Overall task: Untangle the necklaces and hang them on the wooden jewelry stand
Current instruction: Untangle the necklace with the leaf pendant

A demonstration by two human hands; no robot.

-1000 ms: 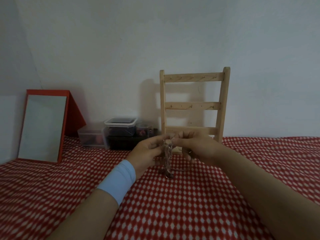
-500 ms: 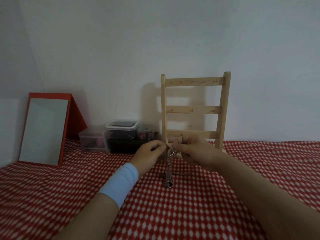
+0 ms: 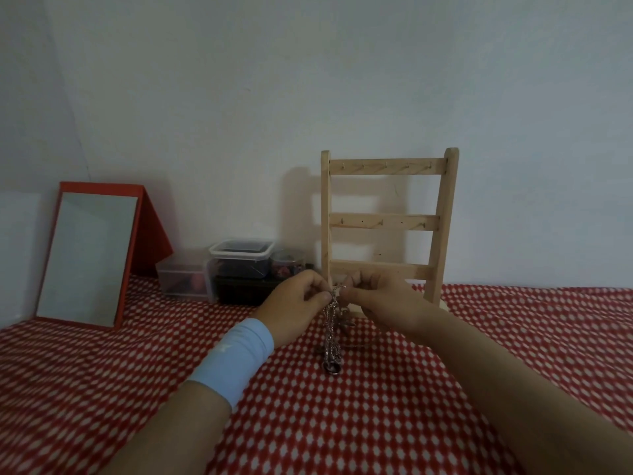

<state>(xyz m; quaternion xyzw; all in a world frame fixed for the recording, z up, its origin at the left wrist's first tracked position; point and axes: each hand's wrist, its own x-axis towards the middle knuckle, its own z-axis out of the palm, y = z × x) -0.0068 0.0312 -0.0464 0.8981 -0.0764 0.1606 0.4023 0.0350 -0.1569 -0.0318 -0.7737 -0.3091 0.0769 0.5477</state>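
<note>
A tangled bunch of silver necklaces (image 3: 331,332) hangs between my hands, its ring-shaped pendant close to the red checked cloth. My left hand (image 3: 297,305), with a light blue wristband, pinches the top of the bunch from the left. From the right, my right hand (image 3: 380,299) pinches the same top. Just behind my hands, the wooden jewelry stand (image 3: 387,222) rises against the wall with three cross bars and small hooks; nothing hangs on it.
A red-framed mirror (image 3: 89,255) leans at the left against the wall. Clear plastic boxes (image 3: 239,258) with small items sit on a dark box beside the stand. The red and white checked cloth (image 3: 342,423) covers the surface.
The view has tilted up a little, so hands and stand sit lower in frame. The necklace bunch now hangs longer below my fingers.
</note>
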